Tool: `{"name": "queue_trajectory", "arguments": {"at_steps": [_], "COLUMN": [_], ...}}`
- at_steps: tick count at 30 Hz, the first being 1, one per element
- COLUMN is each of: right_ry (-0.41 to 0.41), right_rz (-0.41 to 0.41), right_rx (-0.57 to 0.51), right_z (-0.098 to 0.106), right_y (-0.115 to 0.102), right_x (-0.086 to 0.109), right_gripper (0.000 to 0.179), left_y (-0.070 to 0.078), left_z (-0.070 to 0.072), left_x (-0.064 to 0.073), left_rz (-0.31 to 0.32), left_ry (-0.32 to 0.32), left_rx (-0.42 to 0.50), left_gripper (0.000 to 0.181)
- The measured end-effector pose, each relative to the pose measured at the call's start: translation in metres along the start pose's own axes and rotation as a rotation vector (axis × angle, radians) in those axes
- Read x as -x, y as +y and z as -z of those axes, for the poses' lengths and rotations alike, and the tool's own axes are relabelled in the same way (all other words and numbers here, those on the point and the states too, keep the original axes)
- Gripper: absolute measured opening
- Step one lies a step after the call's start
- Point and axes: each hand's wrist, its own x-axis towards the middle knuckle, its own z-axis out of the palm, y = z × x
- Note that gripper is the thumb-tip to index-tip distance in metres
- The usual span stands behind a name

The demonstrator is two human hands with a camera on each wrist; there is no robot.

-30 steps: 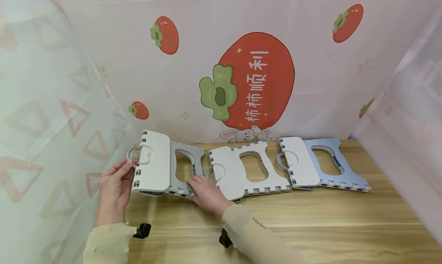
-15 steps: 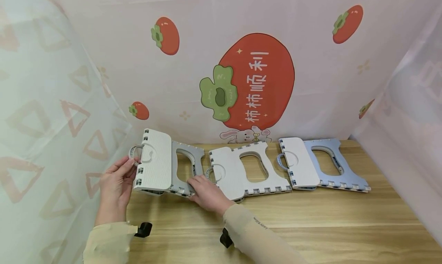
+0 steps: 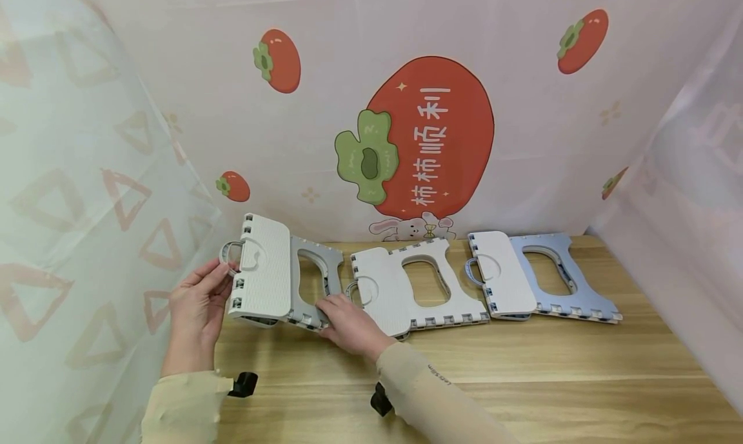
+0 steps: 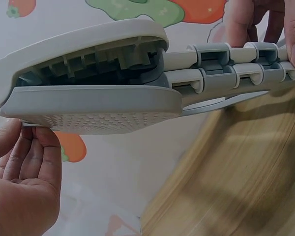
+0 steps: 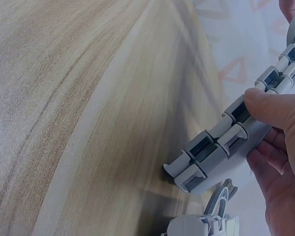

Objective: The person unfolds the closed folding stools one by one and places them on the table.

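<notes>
A grey folding stool with a white textured top (image 3: 267, 279) lies folded, its top end tilted up at the table's left. My left hand (image 3: 199, 305) pinches the loop handle at that end, thumb against fingers. Farther along, my right hand (image 3: 351, 326) grips the grey leg panel at its near edge; in the right wrist view its thumb (image 5: 268, 104) presses the hinged edge. From the left wrist, the two halves of the top (image 4: 93, 105) show slightly parted, with ribs inside. A white folding stool (image 3: 383, 295) lies flat just right of my right hand.
A blue folding stool with a white top (image 3: 505, 276) lies folded farther right. All three are in a row along the back of the wooden table (image 3: 551, 379). A printed cloth wall (image 3: 325, 141) stands behind, with cloth sides left and right.
The handle end of the grey stool has risen slightly and shifted right, my left hand moving along with it. My right hand keeps its grip; the other stools have stayed put.
</notes>
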Motion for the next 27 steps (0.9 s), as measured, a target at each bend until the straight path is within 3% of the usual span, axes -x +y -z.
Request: {"name": "queue_trajectory", "arguments": {"at_steps": [20, 27], "right_ry": [0.008, 0.003], "right_rz": [-0.002, -0.008], "right_rx": [-0.036, -0.043], "right_z": [0.002, 0.003], "right_y": [0.001, 0.0], "right_x": [0.003, 0.003], "right_gripper": [0.052, 0.053], "left_y": [0.002, 0.002], "left_z": [-0.011, -0.016], "left_x": [0.004, 0.004], "left_rz": [0.003, -0.001], "left_ry": [-0.014, -0.045], "left_rx": [-0.014, -0.005], "left_gripper": [0.016, 0.017]}}
